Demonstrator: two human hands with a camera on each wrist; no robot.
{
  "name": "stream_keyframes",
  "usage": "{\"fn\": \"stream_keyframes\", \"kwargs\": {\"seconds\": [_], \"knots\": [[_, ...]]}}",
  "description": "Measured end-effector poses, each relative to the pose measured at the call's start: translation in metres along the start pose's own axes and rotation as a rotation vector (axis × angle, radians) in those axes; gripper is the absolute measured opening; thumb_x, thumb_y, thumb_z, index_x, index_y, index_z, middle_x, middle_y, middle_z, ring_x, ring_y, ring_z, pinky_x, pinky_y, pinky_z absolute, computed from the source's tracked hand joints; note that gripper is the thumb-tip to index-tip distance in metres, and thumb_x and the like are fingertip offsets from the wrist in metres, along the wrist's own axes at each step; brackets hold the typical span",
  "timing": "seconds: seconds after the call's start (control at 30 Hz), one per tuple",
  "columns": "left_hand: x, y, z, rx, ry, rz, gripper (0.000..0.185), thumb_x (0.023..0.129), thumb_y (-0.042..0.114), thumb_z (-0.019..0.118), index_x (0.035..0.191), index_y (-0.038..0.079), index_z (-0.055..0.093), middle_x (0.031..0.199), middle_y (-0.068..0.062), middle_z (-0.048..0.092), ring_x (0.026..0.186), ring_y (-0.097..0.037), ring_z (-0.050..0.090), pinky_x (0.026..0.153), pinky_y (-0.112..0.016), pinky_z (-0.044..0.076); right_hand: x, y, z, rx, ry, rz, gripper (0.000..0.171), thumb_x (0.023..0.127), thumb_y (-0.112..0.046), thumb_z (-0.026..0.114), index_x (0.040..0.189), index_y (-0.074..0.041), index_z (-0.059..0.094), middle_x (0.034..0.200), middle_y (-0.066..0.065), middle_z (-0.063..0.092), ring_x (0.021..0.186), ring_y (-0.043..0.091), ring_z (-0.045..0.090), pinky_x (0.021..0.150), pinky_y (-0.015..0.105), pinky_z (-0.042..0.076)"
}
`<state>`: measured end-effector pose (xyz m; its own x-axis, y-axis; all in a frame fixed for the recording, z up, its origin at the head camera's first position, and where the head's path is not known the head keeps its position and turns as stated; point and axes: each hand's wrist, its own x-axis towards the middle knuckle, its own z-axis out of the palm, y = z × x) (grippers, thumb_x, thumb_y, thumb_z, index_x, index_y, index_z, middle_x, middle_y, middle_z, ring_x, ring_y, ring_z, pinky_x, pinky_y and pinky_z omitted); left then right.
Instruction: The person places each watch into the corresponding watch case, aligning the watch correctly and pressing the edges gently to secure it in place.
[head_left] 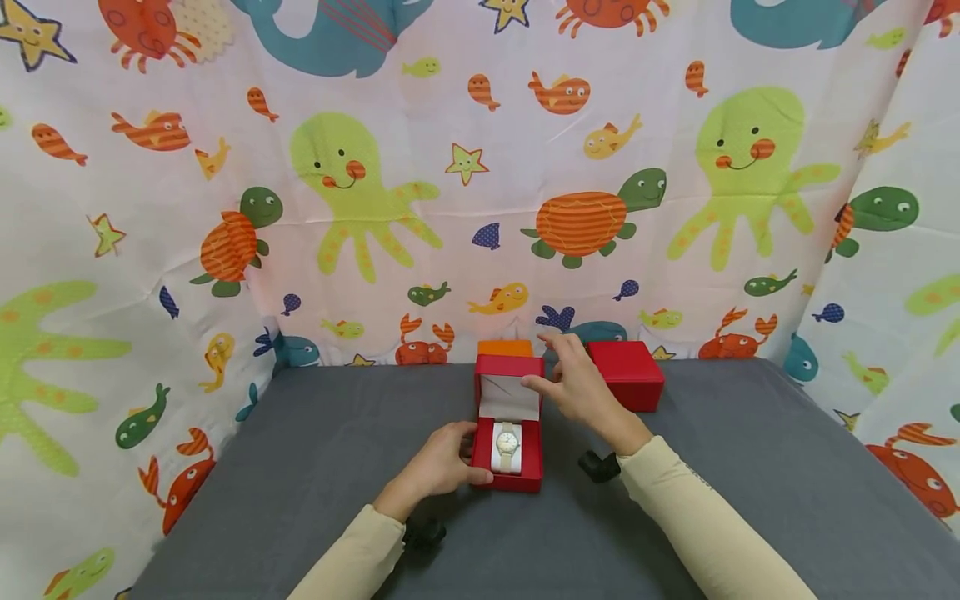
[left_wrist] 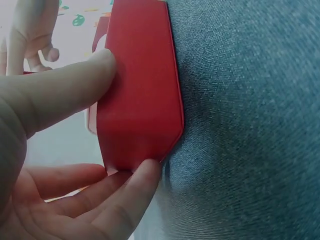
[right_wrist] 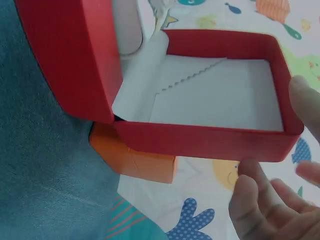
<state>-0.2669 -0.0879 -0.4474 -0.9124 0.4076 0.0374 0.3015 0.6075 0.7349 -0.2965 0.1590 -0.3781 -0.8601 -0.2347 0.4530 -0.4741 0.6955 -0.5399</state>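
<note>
Our left hand grips the red watch box; our right hand, fingers relaxed, touches its raised lid. The lid could snap shut, jolting the watch.

Grey cloth-covered desk. A white curtain printed with octopuses, turtles, crabs, fish and starfish hangs behind and wraps both sides. Creases show in the fabric. Even, soft light, faint shadows.
</note>
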Motion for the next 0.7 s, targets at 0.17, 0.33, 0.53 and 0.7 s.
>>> {"fn": "stream_keyframes", "kwargs": {"seconds": [0.17, 0.33, 0.53, 0.7], "knots": [[-0.001, 0.001, -0.002, -0.028, 0.003, -0.012, 0.078, 0.073, 0.022, 0.084, 0.136, -0.002, 0.045, 0.120, -0.012, 0.057, 0.099, -0.024, 0.061, 0.077, -0.036, 0.055, 0.007, 0.004, 0.003, 0.007, -0.104, -0.023, 0.059, 0.086, -0.039, 0.069, 0.134, -0.010, 0.052, 0.115, 0.008, 0.054, 0.085, 0.018, 0.054, 0.065, 0.026, 0.053], [-0.002, 0.002, -0.002, -0.048, 0.001, -0.024, 0.077, 0.073, 0.021, 0.084, 0.135, -0.002, 0.045, 0.118, -0.013, 0.058, 0.100, -0.026, 0.061, 0.078, -0.037, 0.055, 0.008, 0.001, 0.001, 0.040, -0.167, -0.014, 0.050, 0.088, -0.034, 0.069, 0.129, -0.011, 0.052, 0.098, 0.004, 0.057, 0.082, 0.019, 0.053, 0.063, 0.028, 0.051], [-0.003, 0.004, -0.001, -0.055, 0.008, -0.041, 0.076, 0.072, 0.021, 0.085, 0.133, -0.002, 0.046, 0.116, -0.012, 0.059, 0.099, -0.026, 0.060, 0.078, -0.038, 0.055, 0.005, -0.001, -0.002, 0.025, -0.210, -0.032, 0.045, 0.088, -0.035, 0.069, 0.122, -0.014, 0.051, 0.092, 0.002, 0.057, 0.079, 0.018, 0.053, 0.062, 0.028, 0.050], [-0.002, 0.003, -0.001, -0.053, 0.007, -0.025, 0.073, 0.072, 0.021, 0.085, 0.131, -0.002, 0.048, 0.114, -0.011, 0.060, 0.097, -0.025, 0.061, 0.077, -0.037, 0.055, -0.004, -0.004, -0.005, 0.000, -0.228, -0.067, 0.043, 0.086, -0.038, 0.070, 0.119, -0.017, 0.051, 0.093, -0.003, 0.057, 0.081, 0.015, 0.054, 0.065, 0.026, 0.051]]}}
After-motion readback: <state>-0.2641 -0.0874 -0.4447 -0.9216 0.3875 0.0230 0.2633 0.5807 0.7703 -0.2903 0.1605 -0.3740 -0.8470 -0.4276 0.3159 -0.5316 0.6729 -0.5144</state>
